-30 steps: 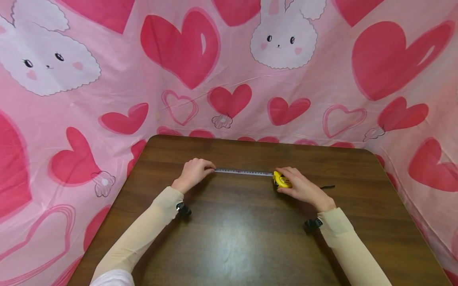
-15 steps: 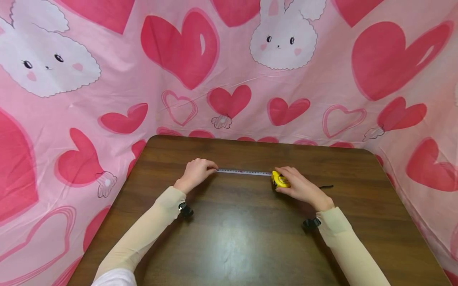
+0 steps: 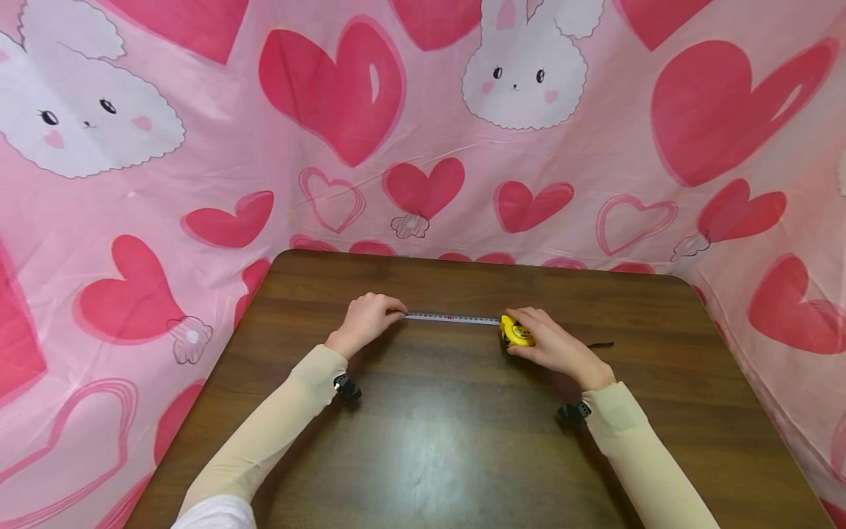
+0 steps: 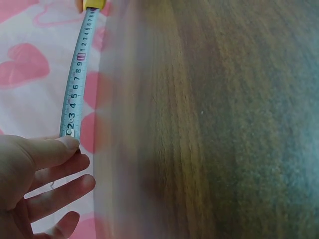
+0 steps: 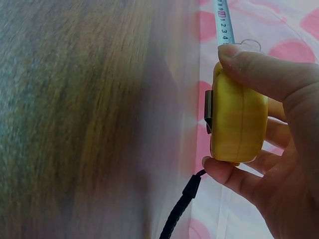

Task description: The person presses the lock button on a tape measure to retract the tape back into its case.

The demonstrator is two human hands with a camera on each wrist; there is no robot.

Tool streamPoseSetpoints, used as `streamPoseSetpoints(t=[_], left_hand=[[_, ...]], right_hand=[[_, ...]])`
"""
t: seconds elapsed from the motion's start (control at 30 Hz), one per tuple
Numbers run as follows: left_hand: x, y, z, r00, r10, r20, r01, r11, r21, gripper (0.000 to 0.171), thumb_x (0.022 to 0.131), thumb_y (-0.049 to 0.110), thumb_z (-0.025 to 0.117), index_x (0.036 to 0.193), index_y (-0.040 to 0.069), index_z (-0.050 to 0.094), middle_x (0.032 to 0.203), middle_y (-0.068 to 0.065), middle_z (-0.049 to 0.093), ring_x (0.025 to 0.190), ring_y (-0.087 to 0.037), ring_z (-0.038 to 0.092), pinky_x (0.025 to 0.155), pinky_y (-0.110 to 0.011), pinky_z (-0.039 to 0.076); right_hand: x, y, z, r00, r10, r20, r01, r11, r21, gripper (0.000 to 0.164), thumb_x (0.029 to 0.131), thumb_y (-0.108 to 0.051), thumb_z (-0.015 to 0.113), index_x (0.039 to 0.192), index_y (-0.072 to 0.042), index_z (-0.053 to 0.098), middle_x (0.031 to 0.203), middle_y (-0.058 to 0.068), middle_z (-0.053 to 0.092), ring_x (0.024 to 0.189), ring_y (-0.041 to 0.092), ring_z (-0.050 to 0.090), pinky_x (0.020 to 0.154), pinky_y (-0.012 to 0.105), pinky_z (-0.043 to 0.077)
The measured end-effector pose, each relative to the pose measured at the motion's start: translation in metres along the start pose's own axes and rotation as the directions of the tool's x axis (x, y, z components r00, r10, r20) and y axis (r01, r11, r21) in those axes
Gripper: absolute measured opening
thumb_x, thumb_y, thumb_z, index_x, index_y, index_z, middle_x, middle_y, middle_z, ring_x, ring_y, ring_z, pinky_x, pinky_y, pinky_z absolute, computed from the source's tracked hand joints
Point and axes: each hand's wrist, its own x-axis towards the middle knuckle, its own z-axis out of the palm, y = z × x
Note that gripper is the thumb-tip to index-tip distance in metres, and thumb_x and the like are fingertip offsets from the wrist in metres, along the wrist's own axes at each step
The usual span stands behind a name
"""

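A yellow tape measure [image 3: 517,332] is gripped in my right hand [image 3: 558,345], thumb over its top near the blade mouth and fingers around the body. Its white blade [image 3: 452,318] stretches leftward, marked with black and red numbers. At the blade's far end my left hand [image 3: 366,319] pinches the tip between thumb and index finger; the left wrist view shows the other fingers loosely spread below the blade [image 4: 76,84]. The end hook is hidden under the thumb. In the right wrist view a metal clip [image 5: 208,112] sits on the case, and a black strap [image 5: 179,206] hangs from it.
Both hands are over a brown wooden table [image 3: 423,411] with rounded back corners. Pink cloth [image 3: 423,110] printed with hearts and rabbits hangs behind it and on both sides.
My left hand has moved slightly right, and the right hand with the tape measure slightly left. The length of blade showing between them has become a little shorter.
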Motion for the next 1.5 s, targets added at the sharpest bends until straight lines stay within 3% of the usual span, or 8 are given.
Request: streamPoseSetpoints(t=[0.53,0.8,1.13,1.5], left_hand=[[0.003,0.005,0.004,1.000,0.007,0.003,-0.007,1.000,0.027,0.012,0.097,0.024,0.076,0.105,0.019,0.083,0.104,0.001,0.079,0.092,-0.021,0.073,0.082,-0.046,0.058],[0.003,0.010,0.005,1.000,0.004,0.008,-0.004,1.000,0.029,0.011,0.097,0.025,0.075,0.104,0.020,0.083,0.105,0.002,0.079,0.095,-0.020,0.074,0.081,-0.048,0.058],[0.005,0.013,0.007,1.000,0.008,0.014,-0.009,0.999,0.039,0.012,0.098,0.026,0.075,0.105,0.020,0.083,0.105,0.002,0.079,0.094,-0.020,0.074,0.080,-0.047,0.058],[0.005,0.014,0.010,0.999,0.011,0.032,-0.010,1.000,-0.005,0.013,0.098,0.024,0.075,0.107,0.019,0.083,0.105,0.001,0.079,0.094,-0.019,0.073,0.082,-0.045,0.058]], right_hand=[[0.002,-0.002,0.001,1.000,0.019,0.017,-0.019,1.000,0.011,0.077,0.091,-0.028,0.082,0.155,-0.005,0.045,0.149,0.018,0.051,0.129,0.033,0.050,0.110,0.058,0.045],[0.004,-0.001,0.005,1.000,-0.012,-0.003,0.012,1.000,-0.004,0.076,0.091,-0.028,0.083,0.153,-0.002,0.047,0.147,0.017,0.053,0.126,0.032,0.052,0.108,0.056,0.047],[0.006,-0.003,0.006,1.000,0.020,0.012,-0.021,1.000,0.014,0.076,0.092,-0.030,0.082,0.154,-0.006,0.047,0.148,0.016,0.052,0.127,0.031,0.052,0.109,0.056,0.047],[0.007,-0.004,0.010,1.000,0.006,0.007,-0.006,1.000,0.009,0.077,0.092,-0.030,0.082,0.154,-0.004,0.047,0.148,0.016,0.053,0.126,0.032,0.052,0.108,0.058,0.047]])
